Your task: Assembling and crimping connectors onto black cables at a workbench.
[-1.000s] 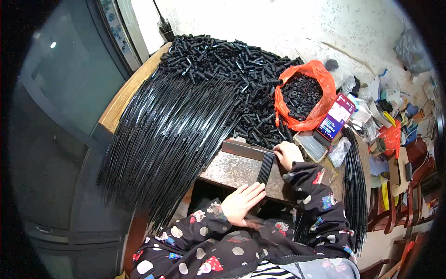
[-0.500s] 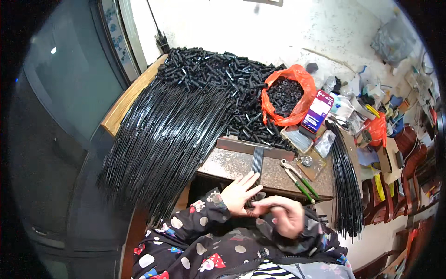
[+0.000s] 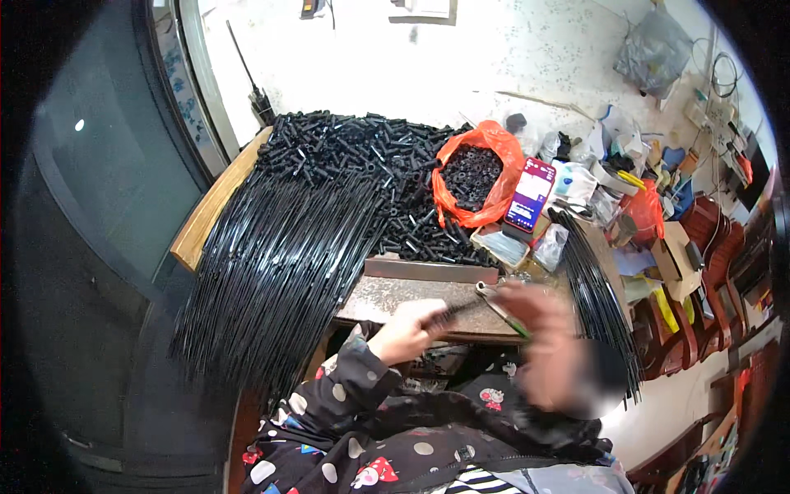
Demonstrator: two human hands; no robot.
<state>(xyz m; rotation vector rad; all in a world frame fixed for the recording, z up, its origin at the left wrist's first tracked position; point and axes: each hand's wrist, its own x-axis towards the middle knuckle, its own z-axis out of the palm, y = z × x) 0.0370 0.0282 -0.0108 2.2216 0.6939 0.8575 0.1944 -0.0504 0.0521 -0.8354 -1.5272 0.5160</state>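
My left hand (image 3: 407, 331) is closed round a small bunch of thin black rods (image 3: 461, 313), held above the front edge of the worktop (image 3: 362, 305). The rods point to the right and are blurred. Close to their far end is my right hand (image 3: 547, 325), smeared by motion; whether it touches the rods cannot be made out. Behind and partly under my right hand lie pliers with green handles (image 3: 518, 326). A low metal bar (image 3: 429, 271) stands across the worktop beyond my hands.
A wide spread of long black rods (image 3: 280, 263) covers the left, with a heap of short black tubes (image 3: 346, 140) behind. An orange bag (image 3: 506, 148) holds small black parts, beside a lit phone (image 3: 529, 198). More black rods (image 3: 597, 305) hang over the right edge.
The rods have come away from the metal bar and turned sideways in my left hand. My right hand has moved right and away. The view has shifted slightly.
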